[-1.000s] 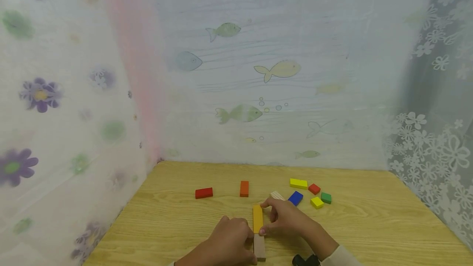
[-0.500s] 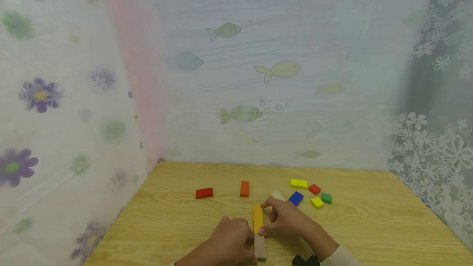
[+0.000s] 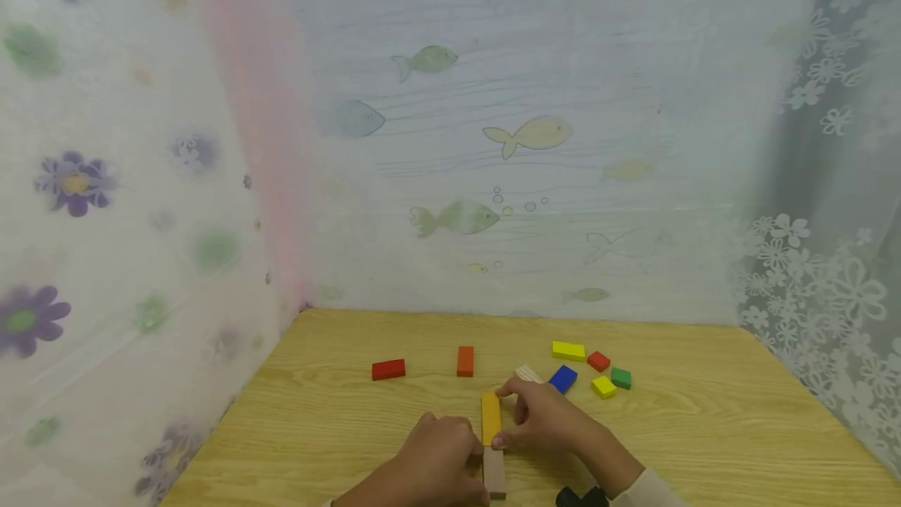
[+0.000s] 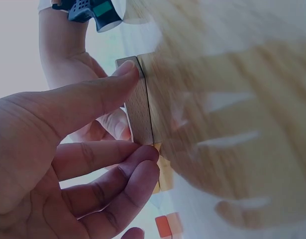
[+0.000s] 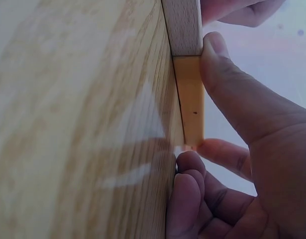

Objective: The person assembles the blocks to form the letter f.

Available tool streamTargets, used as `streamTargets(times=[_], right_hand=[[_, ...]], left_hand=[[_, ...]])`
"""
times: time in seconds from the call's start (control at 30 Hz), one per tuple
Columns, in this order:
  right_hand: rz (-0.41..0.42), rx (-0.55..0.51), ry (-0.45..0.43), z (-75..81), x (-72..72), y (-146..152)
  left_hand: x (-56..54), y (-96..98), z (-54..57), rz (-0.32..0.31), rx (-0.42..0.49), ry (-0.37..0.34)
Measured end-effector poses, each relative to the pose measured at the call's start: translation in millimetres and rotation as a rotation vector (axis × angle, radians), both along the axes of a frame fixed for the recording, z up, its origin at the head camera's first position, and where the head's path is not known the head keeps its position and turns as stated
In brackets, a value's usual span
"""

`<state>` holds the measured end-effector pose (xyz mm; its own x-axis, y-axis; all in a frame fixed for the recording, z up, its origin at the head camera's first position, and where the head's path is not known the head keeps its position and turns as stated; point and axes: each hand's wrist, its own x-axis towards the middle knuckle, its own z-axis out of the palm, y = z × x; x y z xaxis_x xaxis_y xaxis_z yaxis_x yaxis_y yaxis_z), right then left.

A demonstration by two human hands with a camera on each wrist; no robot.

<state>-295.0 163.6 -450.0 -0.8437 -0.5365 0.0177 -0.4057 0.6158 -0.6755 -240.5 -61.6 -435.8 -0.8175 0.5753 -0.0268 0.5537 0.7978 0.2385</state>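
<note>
Two long blocks lie end to end on the wood-grain table [image 3: 338, 429], in line away from the person. The nearer is a plain wooden block [image 3: 494, 477]; the farther is an orange-yellow block [image 3: 491, 418], and their ends meet. My left hand [image 3: 438, 456] grips the plain block lengthwise; in the left wrist view the thumb sits at one end of the plain block [image 4: 141, 109] and fingertips at the other. My right hand [image 3: 549, 417] holds the orange-yellow block, its thumb beside the joint and index finger at the far end of the orange-yellow block [image 5: 191, 99].
Farther back lie a red block [image 3: 389, 369] and an orange block [image 3: 465, 361]. Behind my right hand are a ridged pale wooden piece [image 3: 528, 373], a blue block [image 3: 563, 379], a long yellow block [image 3: 568, 350], and small red, yellow and green blocks [image 3: 621, 378]. Patterned sheets surround the table.
</note>
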Motion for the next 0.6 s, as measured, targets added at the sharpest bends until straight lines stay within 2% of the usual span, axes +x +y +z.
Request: streamTargets(times=[0.33, 0.6], right_hand=[[0.013, 0.011, -0.02, -0.3, -3.2, 2.8], [0.026, 0.008, -0.044, 0.5, -3.6, 4.3]], left_hand=[[1.4, -2.1, 4.0, 0.035, 0.026, -0.043], [3.7, -2.8, 6.4, 0.036, 0.022, -0.017]])
